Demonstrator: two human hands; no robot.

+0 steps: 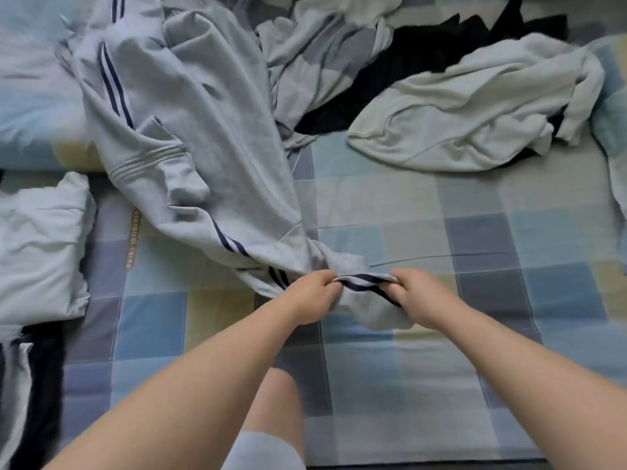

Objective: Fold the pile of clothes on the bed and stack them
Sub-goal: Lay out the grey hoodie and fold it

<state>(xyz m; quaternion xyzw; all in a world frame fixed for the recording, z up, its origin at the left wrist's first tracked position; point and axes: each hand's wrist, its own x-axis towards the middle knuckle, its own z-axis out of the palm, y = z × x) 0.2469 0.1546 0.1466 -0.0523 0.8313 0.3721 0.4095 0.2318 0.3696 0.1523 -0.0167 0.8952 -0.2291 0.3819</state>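
Grey sweatpants [190, 130] with navy side stripes stretch from the upper left down to the middle of the bed. My left hand [310, 289] and my right hand [415, 293] both grip the striped end of the pants close together, fingers curled round the fabric. Behind it lies the unfolded pile: a pale green-white garment [475, 106] at the upper right, a black garment [431, 52] and a grey-white one [319, 45] at the top. A folded white garment [37, 245] rests at the left edge.
The bed has a checked blue, grey and yellow sheet [441, 351]. A dark striped garment [30, 391] lies at the lower left below the folded one. My bare knee [274, 401] shows at the bottom centre. A pale blue pillow or cover [30, 96] sits upper left.
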